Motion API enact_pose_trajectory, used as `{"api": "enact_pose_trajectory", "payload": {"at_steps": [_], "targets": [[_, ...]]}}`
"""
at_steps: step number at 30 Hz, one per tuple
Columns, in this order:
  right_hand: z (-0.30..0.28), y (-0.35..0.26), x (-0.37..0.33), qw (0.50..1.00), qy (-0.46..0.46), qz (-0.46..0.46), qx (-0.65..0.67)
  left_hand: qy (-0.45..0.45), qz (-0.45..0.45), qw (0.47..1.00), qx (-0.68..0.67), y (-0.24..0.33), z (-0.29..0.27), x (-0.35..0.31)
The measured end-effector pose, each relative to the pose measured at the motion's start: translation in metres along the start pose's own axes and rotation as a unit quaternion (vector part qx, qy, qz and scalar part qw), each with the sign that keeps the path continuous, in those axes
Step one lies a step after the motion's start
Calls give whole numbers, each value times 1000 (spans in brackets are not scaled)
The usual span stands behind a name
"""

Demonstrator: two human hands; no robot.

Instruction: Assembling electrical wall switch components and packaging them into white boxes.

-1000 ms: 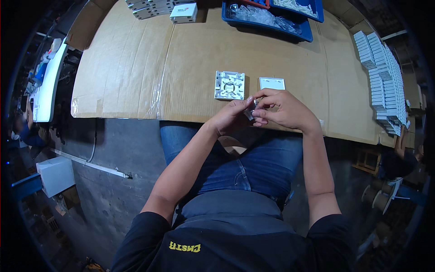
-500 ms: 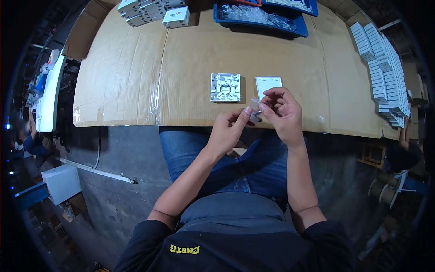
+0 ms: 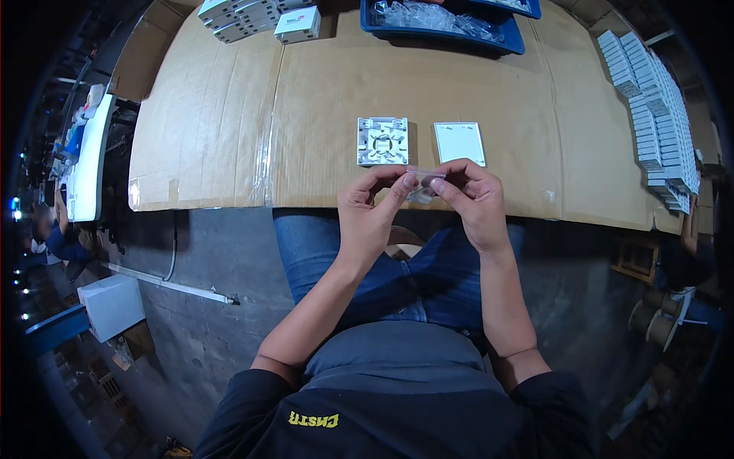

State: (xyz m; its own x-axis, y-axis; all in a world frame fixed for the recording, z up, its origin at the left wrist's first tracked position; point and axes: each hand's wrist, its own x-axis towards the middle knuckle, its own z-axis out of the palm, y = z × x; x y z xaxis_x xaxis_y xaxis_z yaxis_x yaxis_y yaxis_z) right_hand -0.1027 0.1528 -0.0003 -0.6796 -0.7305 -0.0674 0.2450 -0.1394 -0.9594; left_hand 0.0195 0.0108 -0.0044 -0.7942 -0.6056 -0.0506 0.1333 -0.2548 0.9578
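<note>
A small clear plastic bag hangs between my two hands at the table's front edge. My left hand pinches its upper left side between thumb and fingers. On the other side my right hand grips the top right corner the same way. What the bag contains is too small to make out. Just beyond my hands lies an open white plastic box base with a round moulded middle. To its right rests a flat white cover, partly behind my right fingers.
Cardboard covers the table. Blue trays of clear plastic bags stand at the far side. White boxes are stacked far left, and tall stacks of white parts line the right edge. People sit at both sides.
My right hand has shifted from the bag's side to its top corner, and the bag is now stretched level between both hands. The cover is less hidden. The view has moved slightly.
</note>
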Motion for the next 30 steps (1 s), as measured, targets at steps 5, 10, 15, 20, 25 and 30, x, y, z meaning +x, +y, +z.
{"api": "enact_pose_trajectory", "payload": {"at_steps": [5,10,15,20,25,30], "targets": [[4,0,0,999,32,0,-6,10,-10,1000,0,2,3,-1],[2,2,1,999,35,-2,-16,16,-12,1000,-9,1,4,0],[6,1,1,999,46,-11,-25,35,-13,999,-8,2,5,0],[8,6,1,998,40,-40,-22,35,-21,999,-16,3,4,-1],[12,9,0,997,52,-51,-22,29,-10,999,-17,-1,3,-1],[17,8,-1,999,44,-13,18,22,-14,999,-24,0,5,-1]]}}
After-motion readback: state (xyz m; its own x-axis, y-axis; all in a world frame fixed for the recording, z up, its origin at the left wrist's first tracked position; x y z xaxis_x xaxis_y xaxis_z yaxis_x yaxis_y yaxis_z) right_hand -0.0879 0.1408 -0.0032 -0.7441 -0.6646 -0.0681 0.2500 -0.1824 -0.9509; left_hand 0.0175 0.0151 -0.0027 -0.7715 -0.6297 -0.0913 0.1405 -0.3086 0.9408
